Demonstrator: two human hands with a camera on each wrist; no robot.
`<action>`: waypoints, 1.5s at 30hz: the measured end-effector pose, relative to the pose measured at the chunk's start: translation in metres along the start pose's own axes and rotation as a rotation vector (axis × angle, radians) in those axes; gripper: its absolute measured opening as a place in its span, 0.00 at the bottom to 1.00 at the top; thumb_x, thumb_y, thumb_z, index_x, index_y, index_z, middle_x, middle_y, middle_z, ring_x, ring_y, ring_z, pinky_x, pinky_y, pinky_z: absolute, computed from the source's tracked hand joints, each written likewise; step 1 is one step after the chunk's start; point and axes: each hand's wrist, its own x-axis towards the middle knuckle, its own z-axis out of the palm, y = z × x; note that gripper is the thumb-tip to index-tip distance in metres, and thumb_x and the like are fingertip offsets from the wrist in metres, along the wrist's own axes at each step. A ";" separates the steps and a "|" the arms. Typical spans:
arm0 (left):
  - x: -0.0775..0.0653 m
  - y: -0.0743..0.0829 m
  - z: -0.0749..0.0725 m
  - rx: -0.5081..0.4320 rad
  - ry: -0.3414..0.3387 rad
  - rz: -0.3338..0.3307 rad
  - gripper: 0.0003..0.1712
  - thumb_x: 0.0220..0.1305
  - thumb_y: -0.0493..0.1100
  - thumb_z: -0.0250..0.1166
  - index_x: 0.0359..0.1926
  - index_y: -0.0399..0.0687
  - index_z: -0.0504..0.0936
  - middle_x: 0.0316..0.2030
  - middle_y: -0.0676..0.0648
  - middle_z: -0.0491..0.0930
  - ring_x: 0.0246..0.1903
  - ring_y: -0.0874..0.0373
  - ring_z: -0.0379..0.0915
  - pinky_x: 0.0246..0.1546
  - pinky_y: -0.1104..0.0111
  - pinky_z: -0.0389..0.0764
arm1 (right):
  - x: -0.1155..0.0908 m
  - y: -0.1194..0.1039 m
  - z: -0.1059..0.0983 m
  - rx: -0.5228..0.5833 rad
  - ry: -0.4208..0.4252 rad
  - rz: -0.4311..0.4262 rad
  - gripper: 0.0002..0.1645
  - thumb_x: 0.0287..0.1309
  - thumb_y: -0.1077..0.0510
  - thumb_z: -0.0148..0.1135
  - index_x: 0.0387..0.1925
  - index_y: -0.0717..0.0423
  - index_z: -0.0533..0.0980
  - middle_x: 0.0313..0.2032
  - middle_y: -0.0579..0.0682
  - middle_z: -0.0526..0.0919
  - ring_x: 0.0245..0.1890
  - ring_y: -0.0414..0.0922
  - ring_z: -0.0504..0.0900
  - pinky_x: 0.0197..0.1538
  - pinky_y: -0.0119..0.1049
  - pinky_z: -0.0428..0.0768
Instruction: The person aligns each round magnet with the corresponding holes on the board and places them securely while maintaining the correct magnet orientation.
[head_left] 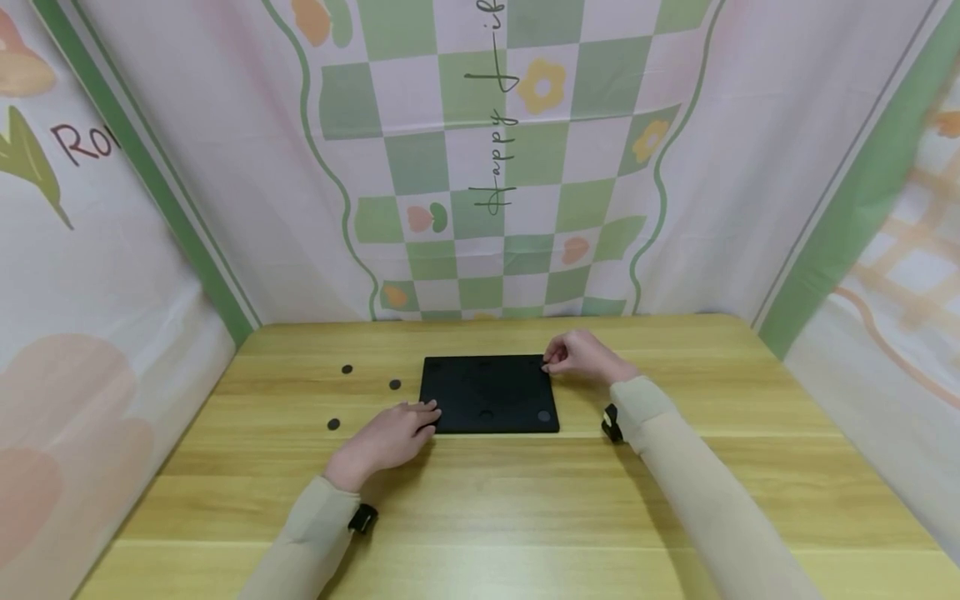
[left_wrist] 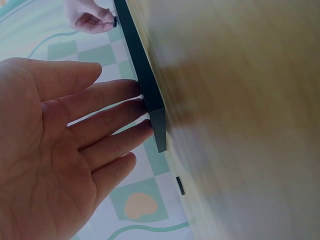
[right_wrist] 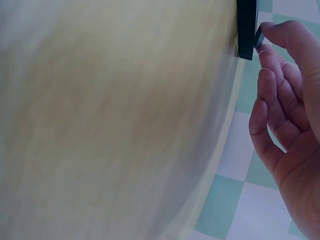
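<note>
A flat black rectangular board (head_left: 487, 387) lies on the table, with faint round recesses along its edges. My right hand (head_left: 588, 357) pinches a small dark disc (right_wrist: 259, 36) between thumb and index finger at the board's far right corner. In the right wrist view the disc stands tilted against the board's face. With fingers extended, my left hand (head_left: 386, 442) rests its fingertips on the near left corner of the board. A greyish disc (head_left: 543, 416) sits at the near right corner. Whatever lies beneath the left fingers is hidden.
Left of the board, three loose dark discs lie on the wooden table (head_left: 480, 517): a far one (head_left: 347, 369), one close to the board (head_left: 395, 384) and a nearer one (head_left: 333, 424). A patterned cloth (head_left: 480, 167) hangs behind the table's far edge.
</note>
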 end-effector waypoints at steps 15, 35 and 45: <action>0.000 0.001 0.000 0.009 -0.002 -0.004 0.22 0.73 0.44 0.49 0.64 0.41 0.71 0.67 0.43 0.66 0.67 0.48 0.60 0.68 0.53 0.60 | 0.002 -0.005 0.001 -0.006 -0.009 0.020 0.06 0.51 0.55 0.71 0.29 0.53 0.83 0.25 0.44 0.83 0.26 0.37 0.78 0.33 0.31 0.79; 0.000 0.001 0.000 0.000 0.005 0.003 0.22 0.73 0.44 0.50 0.63 0.41 0.72 0.66 0.43 0.66 0.67 0.48 0.61 0.68 0.53 0.60 | 0.008 -0.007 0.003 -0.024 -0.013 0.008 0.06 0.51 0.55 0.71 0.29 0.52 0.83 0.25 0.43 0.83 0.26 0.37 0.78 0.34 0.31 0.79; 0.000 0.000 0.001 0.008 0.003 0.003 0.22 0.73 0.44 0.49 0.64 0.41 0.72 0.66 0.43 0.66 0.67 0.48 0.60 0.68 0.53 0.61 | 0.011 -0.005 0.005 -0.034 -0.021 -0.010 0.05 0.52 0.55 0.70 0.30 0.52 0.83 0.25 0.43 0.82 0.26 0.37 0.78 0.34 0.30 0.78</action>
